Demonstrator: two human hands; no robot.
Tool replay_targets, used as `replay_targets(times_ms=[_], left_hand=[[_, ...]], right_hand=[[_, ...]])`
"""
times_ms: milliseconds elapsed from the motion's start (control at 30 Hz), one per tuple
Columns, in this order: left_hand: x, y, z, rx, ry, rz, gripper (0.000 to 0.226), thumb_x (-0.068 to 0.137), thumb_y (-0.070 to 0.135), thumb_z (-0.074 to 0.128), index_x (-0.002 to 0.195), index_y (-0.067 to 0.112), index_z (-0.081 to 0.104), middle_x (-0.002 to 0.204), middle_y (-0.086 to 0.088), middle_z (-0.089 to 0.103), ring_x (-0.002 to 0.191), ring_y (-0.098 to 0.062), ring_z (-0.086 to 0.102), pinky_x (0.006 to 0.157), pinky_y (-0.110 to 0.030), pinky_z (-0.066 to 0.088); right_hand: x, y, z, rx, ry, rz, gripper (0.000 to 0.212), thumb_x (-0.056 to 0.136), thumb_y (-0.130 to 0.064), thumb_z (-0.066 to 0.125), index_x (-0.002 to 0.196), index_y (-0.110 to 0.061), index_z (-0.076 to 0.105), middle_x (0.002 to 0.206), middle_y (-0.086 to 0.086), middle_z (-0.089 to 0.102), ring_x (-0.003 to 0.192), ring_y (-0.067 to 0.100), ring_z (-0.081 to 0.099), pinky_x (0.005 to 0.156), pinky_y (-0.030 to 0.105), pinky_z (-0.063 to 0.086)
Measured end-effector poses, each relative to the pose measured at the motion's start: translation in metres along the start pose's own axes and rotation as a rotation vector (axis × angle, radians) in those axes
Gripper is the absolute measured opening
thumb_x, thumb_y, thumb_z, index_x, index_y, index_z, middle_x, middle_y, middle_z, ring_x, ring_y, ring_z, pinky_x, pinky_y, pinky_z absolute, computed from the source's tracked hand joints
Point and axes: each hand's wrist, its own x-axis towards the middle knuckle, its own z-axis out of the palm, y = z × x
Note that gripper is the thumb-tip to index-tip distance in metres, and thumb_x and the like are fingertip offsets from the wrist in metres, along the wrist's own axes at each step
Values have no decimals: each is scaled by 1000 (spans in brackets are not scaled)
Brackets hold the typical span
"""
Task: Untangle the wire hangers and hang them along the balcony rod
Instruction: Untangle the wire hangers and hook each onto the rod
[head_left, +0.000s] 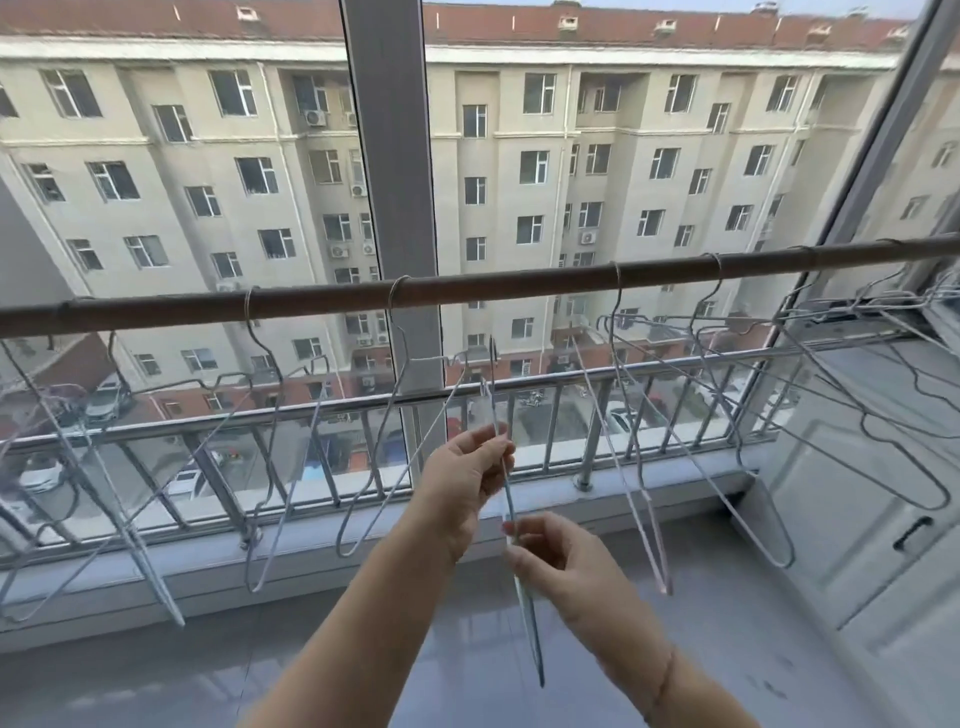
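Edge-on, the wire hanger (511, 512) I am holding shows as little more than a thin line, hook uppermost, just below and in front of the balcony rod (493, 283). My left hand (467, 467) pinches the wire high up, fingertips closed on it near the neck; my right hand (550, 553) is clamped lower on the same hanger, and its bottom end points down past my wrist toward the grey floor (467, 675). The hook sits close to the shoulder of the hung hanger (384, 441) just to the left, and I cannot tell whether the two wires touch there.

To do this step well, I judge the hook should be lifted straight up into the bare stretch of rod between that hanger and the next hanger (631, 441) on the right, with the left hand steering the hook and the right hand only steadying the weight. Turning the frame flat to the window before letting go should keep it from catching a neighbour. More hangers hang along the rod to both sides; the far-right ones crowd and overlap, so spacing matters. Beyond the railing (311, 431) stands an apartment block (208, 156).
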Motion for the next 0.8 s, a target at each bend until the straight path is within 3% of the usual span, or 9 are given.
replay_targets(times_ms=[133,267,433,600,667,733,800], left_hand=[[-14,-36,-21,171,-23,-76,18,88,0,56,96,10,68,65,0,65,61,-11,55,60,-17,43],[-31,-56,-32,322,-31,-130,21,90,2,53,98,12,69,69,0,62,62,-7,54,59,-13,43],[-46,-54,-34,462,-94,-86,22,92,2,50,97,12,69,72,-2,61,60,-6,53,60,-16,38],[-50,-51,-44,591,-94,-46,28,90,0,49,86,20,69,85,-3,66,73,-9,55,71,-18,40],[-50,-50,-45,623,-71,-20,27,90,0,50,84,20,68,88,2,69,82,-9,58,81,-17,40],[-50,-51,-43,717,2,72,24,89,3,54,82,21,68,84,9,68,84,-6,58,77,-8,39],[-50,-53,-40,894,168,249,14,84,10,62,80,23,67,82,10,64,79,-2,56,75,-7,39]], right_hand=[[7,14,-22,-145,107,-51,28,86,-21,60,114,-21,57,106,-1,64,98,6,59,88,19,47],[25,20,-34,-256,106,-125,34,89,-18,54,123,-21,51,122,-5,55,115,8,50,101,25,39],[38,25,-40,-498,48,-223,29,88,-20,55,117,-21,57,117,-6,56,118,9,45,103,23,31],[37,26,-47,-900,24,-197,17,88,-37,53,99,-30,63,102,-11,65,106,11,52,109,43,25],[33,20,-52,-939,-36,-150,14,89,-36,50,88,-29,62,82,-13,63,88,10,56,100,38,32],[26,15,-56,-834,-131,-93,16,89,-30,52,79,-23,61,65,-10,56,66,9,52,73,29,42],[18,13,-58,-694,-166,-51,17,88,-24,54,77,-18,65,60,-5,58,58,11,52,63,31,45]])
